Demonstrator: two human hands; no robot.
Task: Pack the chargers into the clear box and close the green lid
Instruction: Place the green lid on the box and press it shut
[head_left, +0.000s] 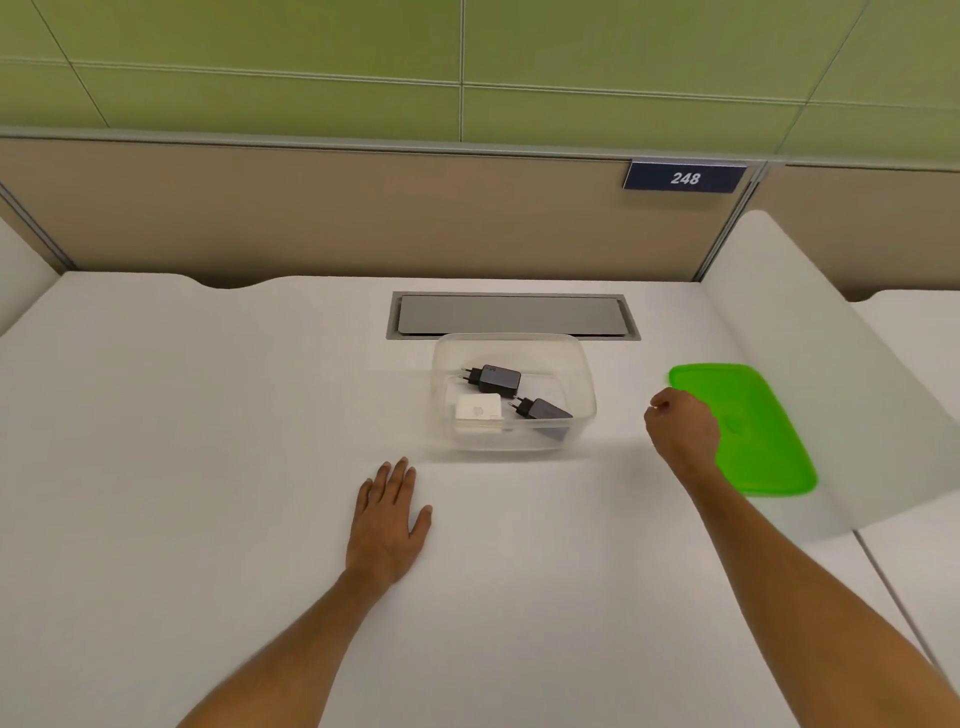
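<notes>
A clear box (584, 384) stands on the white desk, lidless. Inside it lie two black chargers (498, 379) (545, 413) with round-pin plugs and one white charger (479, 410). The green lid (763, 431) lies flat to the right of the box, against the white side divider. My right hand (683, 431) is curled at the lid's left edge, fingers hidden beneath the knuckles; whether it grips the lid is unclear. My left hand (389, 519) rests flat on the desk in front of the box's left corner, fingers spread, holding nothing.
A grey cable hatch (511, 314) is set in the desk just behind the box. A beige partition with a "248" plate (684, 178) rises at the back. White dividers (810, 338) flank the desk on both sides.
</notes>
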